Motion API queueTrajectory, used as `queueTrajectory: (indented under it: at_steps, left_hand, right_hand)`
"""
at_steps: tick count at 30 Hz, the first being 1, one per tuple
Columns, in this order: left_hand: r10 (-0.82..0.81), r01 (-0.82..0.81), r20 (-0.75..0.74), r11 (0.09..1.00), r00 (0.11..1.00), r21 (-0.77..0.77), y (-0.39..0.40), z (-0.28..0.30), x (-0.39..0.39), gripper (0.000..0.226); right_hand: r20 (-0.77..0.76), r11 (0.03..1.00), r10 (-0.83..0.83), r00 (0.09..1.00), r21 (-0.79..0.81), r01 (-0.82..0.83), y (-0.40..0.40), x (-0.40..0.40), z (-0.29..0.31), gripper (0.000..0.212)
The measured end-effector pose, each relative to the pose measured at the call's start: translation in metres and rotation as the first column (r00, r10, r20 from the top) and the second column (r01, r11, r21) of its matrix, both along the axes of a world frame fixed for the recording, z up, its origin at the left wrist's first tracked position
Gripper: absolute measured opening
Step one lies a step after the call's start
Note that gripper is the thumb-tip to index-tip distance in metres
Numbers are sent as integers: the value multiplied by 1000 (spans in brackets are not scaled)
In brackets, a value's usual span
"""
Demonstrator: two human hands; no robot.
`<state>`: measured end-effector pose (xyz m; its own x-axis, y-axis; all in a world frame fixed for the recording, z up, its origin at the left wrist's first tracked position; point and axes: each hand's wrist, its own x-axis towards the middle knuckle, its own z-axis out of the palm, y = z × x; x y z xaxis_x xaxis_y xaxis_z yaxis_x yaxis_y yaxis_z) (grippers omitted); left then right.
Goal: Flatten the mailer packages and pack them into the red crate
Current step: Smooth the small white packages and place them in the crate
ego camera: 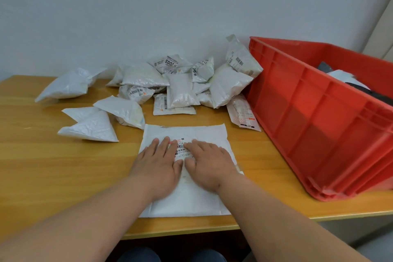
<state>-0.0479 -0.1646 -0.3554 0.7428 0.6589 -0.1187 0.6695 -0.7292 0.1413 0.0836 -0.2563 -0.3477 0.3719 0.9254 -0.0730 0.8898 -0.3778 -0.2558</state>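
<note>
My left hand (158,166) and my right hand (209,165) lie side by side, fingers straight, palms pressing down on a white mailer (187,200) that lies flat near the front edge of the wooden table (42,166). Behind it, a pile of puffy mailers (180,83) sits against the wall. The red crate (319,125) stands at my right, with some items inside.

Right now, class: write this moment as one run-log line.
step: flattening | left hand: flat on mailer | right hand: flat on it too | pile of puffy mailers: waiting | red crate: partly filled
</note>
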Motion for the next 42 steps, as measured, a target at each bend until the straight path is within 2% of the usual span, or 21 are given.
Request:
queueTrajectory:
  at_steps: [2, 4, 8, 11, 31, 40, 42]
  left_hand:
    - [6, -9, 41, 998, 999, 65, 7, 7, 4, 56]
    - [27, -38, 77, 988, 997, 147, 15, 11, 9, 56]
    - [73, -75, 43, 996, 996, 55, 26, 0, 16, 66]
    - [70, -71, 50, 997, 996, 14, 28, -9, 17, 65]
    - [82, -83, 10, 996, 997, 23, 29, -8, 20, 63]
    - [70, -72, -30, 996, 997, -49, 33, -1, 17, 65]
    - [77, -78, -42, 996, 996, -32, 31, 6, 11, 65]
  right_hand:
    - [72, 998, -30, 997, 63, 25, 6, 7, 4, 57]
    - [69, 996, -88, 994, 22, 86, 10, 15, 4, 68]
    - [31, 984, -113, 993, -133, 116, 16, 26, -5, 85]
    - [28, 983, -109, 994, -142, 112, 18, 29, -12, 83]
    - [40, 975, -135, 990, -174, 140, 26, 28, -10, 78]
    - [139, 962, -121, 983, -227, 150, 22, 21, -3, 77]
    - [144, 972, -121, 982, -183, 147, 17, 17, 3, 74]
